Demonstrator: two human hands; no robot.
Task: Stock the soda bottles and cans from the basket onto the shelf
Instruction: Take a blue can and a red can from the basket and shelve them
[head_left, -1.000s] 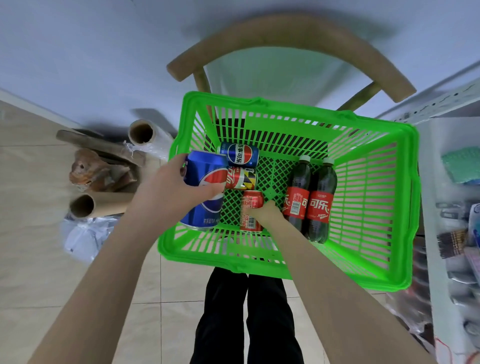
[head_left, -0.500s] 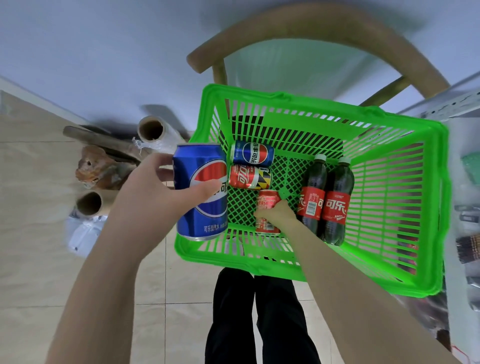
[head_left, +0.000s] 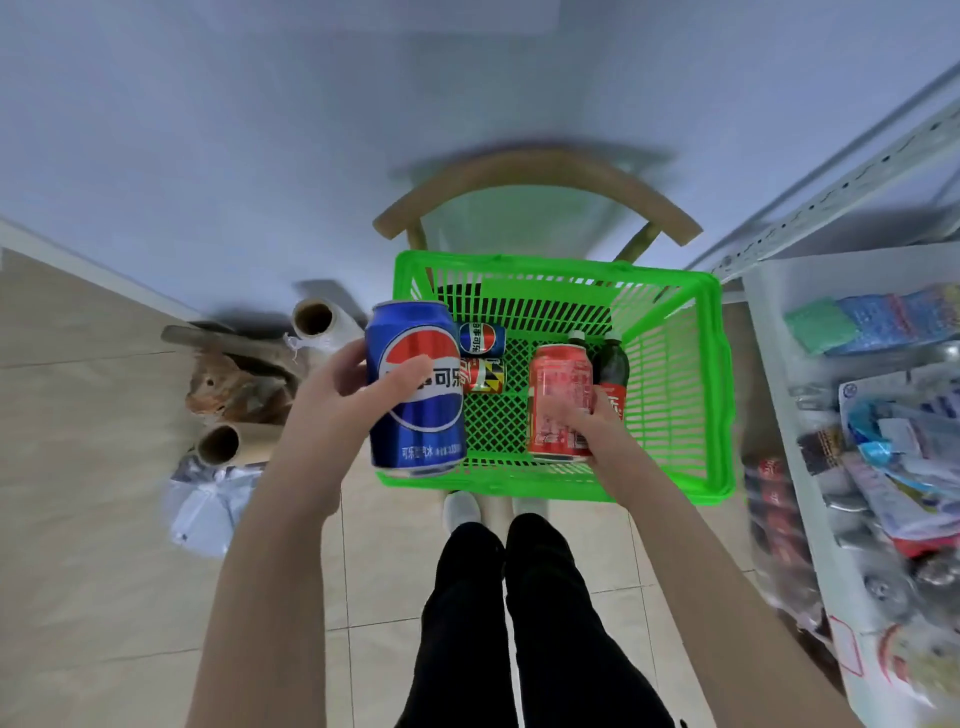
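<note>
A green plastic basket (head_left: 675, 374) rests on a wooden chair. My left hand (head_left: 343, 400) grips a blue Pepsi can (head_left: 415, 389), upright, raised over the basket's left front corner. My right hand (head_left: 582, 421) holds a red cola can (head_left: 558, 400) upright above the basket floor. Inside the basket lie a small blue Pepsi can (head_left: 482, 339) and a red-and-black cola can (head_left: 483, 375). Two dark cola bottles (head_left: 613, 364) lie behind the red can, partly hidden by it. The white shelf (head_left: 789, 415) stands at the right.
The shelf bins hold packets, sponges and bagged goods (head_left: 883, 441). Cardboard and film rolls (head_left: 311, 322), a brown object and a plastic bag (head_left: 202, 509) lie on the tile floor at left. The chair's curved wooden back (head_left: 535, 176) stands against a pale wall. My legs show below.
Both hands have risen. The blue Pepsi can came up and out over the basket's left edge, and the red cola can was lifted upright off the basket floor. The view tilted up.
</note>
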